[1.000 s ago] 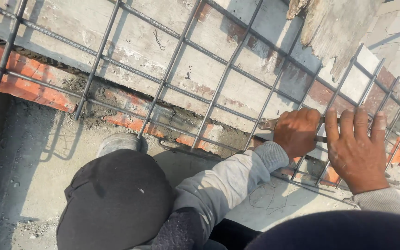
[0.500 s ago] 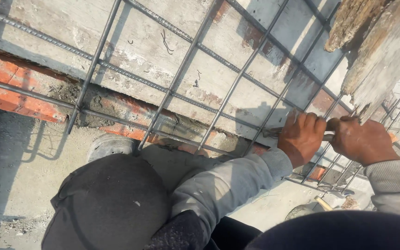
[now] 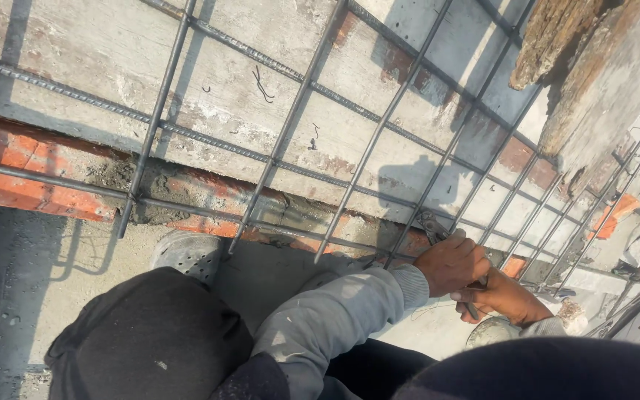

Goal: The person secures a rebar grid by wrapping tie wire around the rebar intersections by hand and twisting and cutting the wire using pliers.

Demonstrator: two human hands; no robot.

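Observation:
A grid of steel rebar (image 3: 312,89) stands in front of a concrete wall. My left hand (image 3: 450,263), in a grey sleeve, is closed around a pair of pliers (image 3: 431,224). The pliers' jaws poke out above the fist and sit at a rebar crossing near the grid's bottom edge. My right hand (image 3: 504,296) is curled just below and right of the left, touching it, with its fingers wrapped around the lower end of the pliers' handles. My palms hide most of the tool.
A red brick ledge (image 3: 31,189) with mortar runs under the wall. My dark-trousered knee (image 3: 150,341) and grey shoe (image 3: 187,252) rest on the concrete floor. A rough wooden plank (image 3: 557,37) leans at top right. More rebar (image 3: 631,192) and a round metal object (image 3: 492,333) are at right.
My view has shifted left and down. Both hands came off the bars at the right, dropped lower and closed together around the pliers at a bottom crossing.

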